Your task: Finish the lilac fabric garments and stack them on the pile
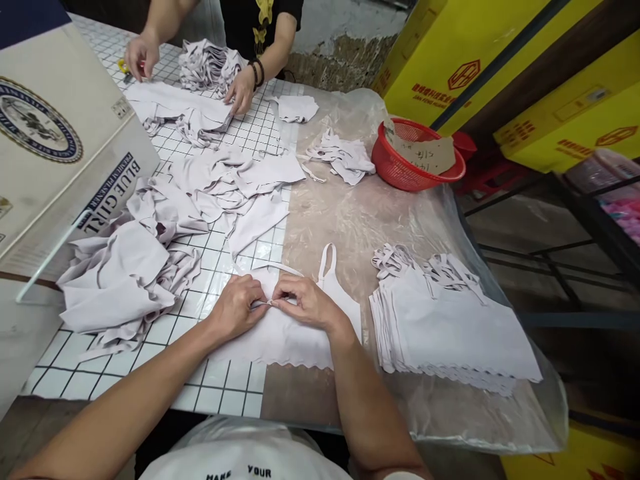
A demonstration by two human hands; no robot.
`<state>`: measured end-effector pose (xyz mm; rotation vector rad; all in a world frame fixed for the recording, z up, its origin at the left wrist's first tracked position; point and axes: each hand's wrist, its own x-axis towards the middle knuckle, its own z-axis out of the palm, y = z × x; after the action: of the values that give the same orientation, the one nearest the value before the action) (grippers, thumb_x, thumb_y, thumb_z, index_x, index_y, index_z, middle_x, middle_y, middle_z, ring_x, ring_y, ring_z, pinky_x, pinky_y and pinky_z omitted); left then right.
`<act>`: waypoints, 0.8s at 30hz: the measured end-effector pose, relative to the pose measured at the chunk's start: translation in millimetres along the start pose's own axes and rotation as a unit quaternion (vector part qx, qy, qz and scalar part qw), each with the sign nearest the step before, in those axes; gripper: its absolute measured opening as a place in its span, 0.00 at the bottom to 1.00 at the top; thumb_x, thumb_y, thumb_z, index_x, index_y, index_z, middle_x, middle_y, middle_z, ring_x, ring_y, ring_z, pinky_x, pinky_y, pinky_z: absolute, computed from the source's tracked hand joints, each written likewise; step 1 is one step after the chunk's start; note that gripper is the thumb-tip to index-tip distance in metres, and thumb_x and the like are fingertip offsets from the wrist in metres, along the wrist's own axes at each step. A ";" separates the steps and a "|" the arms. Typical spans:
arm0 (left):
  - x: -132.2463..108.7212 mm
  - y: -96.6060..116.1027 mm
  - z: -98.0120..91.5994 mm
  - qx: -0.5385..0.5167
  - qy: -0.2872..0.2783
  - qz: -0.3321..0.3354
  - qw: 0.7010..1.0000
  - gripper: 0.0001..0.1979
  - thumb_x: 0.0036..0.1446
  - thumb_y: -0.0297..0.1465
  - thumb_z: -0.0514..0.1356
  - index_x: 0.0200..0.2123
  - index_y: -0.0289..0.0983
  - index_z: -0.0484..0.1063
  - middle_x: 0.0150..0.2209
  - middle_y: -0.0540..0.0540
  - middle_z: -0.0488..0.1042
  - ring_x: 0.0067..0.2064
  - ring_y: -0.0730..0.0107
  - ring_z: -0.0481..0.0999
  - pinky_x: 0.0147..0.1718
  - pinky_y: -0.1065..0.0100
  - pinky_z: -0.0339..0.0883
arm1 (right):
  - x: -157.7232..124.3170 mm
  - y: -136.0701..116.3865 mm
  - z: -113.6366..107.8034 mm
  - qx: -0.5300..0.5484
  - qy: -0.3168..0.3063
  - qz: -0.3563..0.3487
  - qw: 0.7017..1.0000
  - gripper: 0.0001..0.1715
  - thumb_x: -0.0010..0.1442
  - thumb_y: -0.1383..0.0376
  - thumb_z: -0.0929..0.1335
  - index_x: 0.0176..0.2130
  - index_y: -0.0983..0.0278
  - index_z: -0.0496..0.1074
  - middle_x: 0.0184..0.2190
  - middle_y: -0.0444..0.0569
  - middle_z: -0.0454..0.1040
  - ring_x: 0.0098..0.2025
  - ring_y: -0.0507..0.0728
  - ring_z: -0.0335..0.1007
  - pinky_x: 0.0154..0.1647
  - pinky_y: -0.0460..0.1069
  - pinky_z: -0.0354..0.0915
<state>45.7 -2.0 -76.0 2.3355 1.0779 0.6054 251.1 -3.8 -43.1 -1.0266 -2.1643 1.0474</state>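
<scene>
A pale lilac camisole top [295, 343] with thin straps and a scalloped hem lies flat in front of me. My left hand [239, 303] pinches the fabric at its upper edge. My right hand [304, 301] pinches the same edge just beside it, and the fingertips of both hands nearly meet. One strap loop stands up past my right hand. To the right lies a neat stack of similar tops [450, 327], straps at the far end. A loose heap of the same garments [125, 273] sits to the left.
Across the table, a co-worker's hands [241, 90] handle similar fabric beside a folded pile [207, 63]. A red basket [417, 167] holding cardboard stands at the back right. A large carton [65, 147] borders the left side. Yellow boxes [430, 67] stand beyond the plastic-covered table.
</scene>
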 end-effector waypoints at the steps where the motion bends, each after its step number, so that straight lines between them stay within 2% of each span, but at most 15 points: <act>1: 0.0 0.3 0.3 0.004 0.002 0.001 1.000 0.08 0.58 0.29 0.59 0.27 0.37 0.73 0.26 0.48 0.73 0.33 0.65 0.69 0.35 0.62 0.56 | -0.2 0.5 -0.1 -0.008 -0.002 -0.004 1.000 0.07 0.60 0.71 0.68 0.30 0.63 0.69 0.28 0.45 0.71 0.33 0.53 0.66 0.36 0.48 0.61; 6: 0.5 1.8 1.3 0.020 0.005 0.008 1.000 0.09 0.58 0.28 0.59 0.25 0.37 0.72 0.26 0.48 0.72 0.33 0.65 0.68 0.35 0.62 0.55 | -1.3 0.7 -1.2 -0.032 -0.009 -0.004 0.999 0.08 0.59 0.73 0.67 0.29 0.63 0.69 0.28 0.44 0.70 0.33 0.53 0.65 0.36 0.48 0.61; 11: 0.0 2.1 2.7 0.039 0.012 0.028 0.999 0.09 0.58 0.26 0.58 0.25 0.37 0.71 0.26 0.47 0.72 0.33 0.65 0.67 0.35 0.62 0.54 | -1.2 -2.1 -0.9 -0.033 -0.001 0.008 0.999 0.07 0.62 0.72 0.65 0.31 0.63 0.68 0.29 0.45 0.70 0.32 0.53 0.65 0.36 0.48 0.62; 15: -0.3 2.3 3.3 0.044 0.009 0.027 0.999 0.08 0.57 0.25 0.58 0.26 0.37 0.72 0.26 0.47 0.72 0.33 0.64 0.68 0.35 0.61 0.55 | -0.9 -4.6 0.6 -0.045 -0.019 -0.006 0.999 0.08 0.62 0.72 0.64 0.32 0.62 0.68 0.31 0.47 0.72 0.35 0.54 0.66 0.37 0.48 0.62; 19: -0.4 2.3 4.0 0.049 0.012 0.026 0.998 0.08 0.57 0.25 0.59 0.26 0.37 0.72 0.26 0.47 0.72 0.33 0.64 0.68 0.35 0.61 0.55 | -2.4 -6.1 0.3 -0.066 -0.025 -0.003 0.998 0.07 0.63 0.72 0.64 0.33 0.62 0.68 0.34 0.47 0.71 0.33 0.53 0.65 0.33 0.47 0.61; 24: -1.1 1.9 5.5 0.055 0.042 0.047 0.996 0.09 0.58 0.25 0.59 0.26 0.37 0.72 0.25 0.47 0.72 0.33 0.64 0.68 0.34 0.62 0.53 | -3.6 -5.5 -0.9 -0.086 -0.013 0.000 0.996 0.07 0.64 0.71 0.63 0.35 0.62 0.68 0.33 0.47 0.71 0.31 0.52 0.64 0.32 0.47 0.60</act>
<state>49.2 -5.3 -79.4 2.4885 1.0675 0.7018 251.6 -8.6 -38.6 -1.0937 -2.3082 0.8915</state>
